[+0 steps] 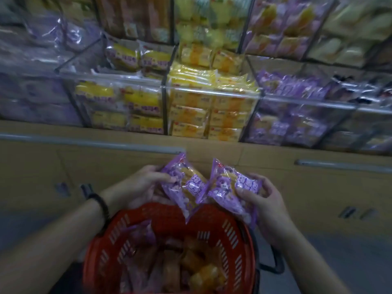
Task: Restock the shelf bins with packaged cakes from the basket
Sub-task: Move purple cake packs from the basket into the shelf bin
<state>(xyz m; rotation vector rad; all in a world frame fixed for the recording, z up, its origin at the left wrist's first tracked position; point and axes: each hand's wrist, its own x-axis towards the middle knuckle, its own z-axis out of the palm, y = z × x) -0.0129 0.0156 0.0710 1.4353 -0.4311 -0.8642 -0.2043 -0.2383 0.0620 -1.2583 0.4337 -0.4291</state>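
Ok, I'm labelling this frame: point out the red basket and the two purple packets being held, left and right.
red basket (162, 217), head view, far inner wall.
left purple packet (187, 187), head view, middle of wrapper.
right purple packet (227, 185), head view, printed figure on front.

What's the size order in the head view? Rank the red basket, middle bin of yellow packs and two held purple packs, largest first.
1. red basket, though nearest the camera.
2. middle bin of yellow packs.
3. left purple pack in the left hand and right purple pack in the right hand: alike, unranked.
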